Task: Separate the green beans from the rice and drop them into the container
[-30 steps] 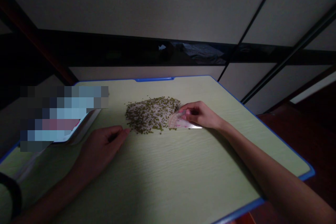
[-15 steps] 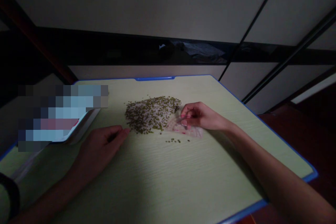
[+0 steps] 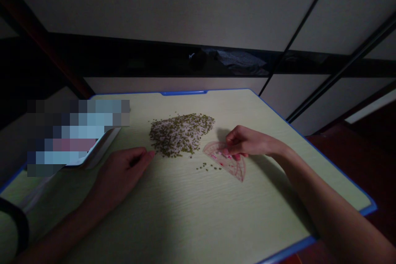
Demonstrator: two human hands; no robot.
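My right hand (image 3: 244, 142) pinches a clear pinkish protractor (image 3: 221, 163) with red marks, its straight edge facing the near left. Left of it, a pile of small green beans mixed with white grains (image 3: 179, 134) lies spread on the table. Several loose green beans (image 3: 208, 167) sit beside the protractor's straight edge. My left hand (image 3: 128, 169) rests on the tabletop at the pile's near left side, thumb and fingertips closed together. Whether anything small is between those fingertips cannot be made out.
The pale table (image 3: 192, 214) has a blue rim. At its left stands a tablet-like device (image 3: 83, 136) with a blurred-out screen. A black curved strap or cable (image 3: 18, 227) is at the lower left. Cabinet panels (image 3: 176, 4) with a dark open shelf rise behind the table.
My right hand has drawn the protractor away from the pile, to the right and nearer to me, and turned it. A few more beans lie apart beside it. My left hand stays put.
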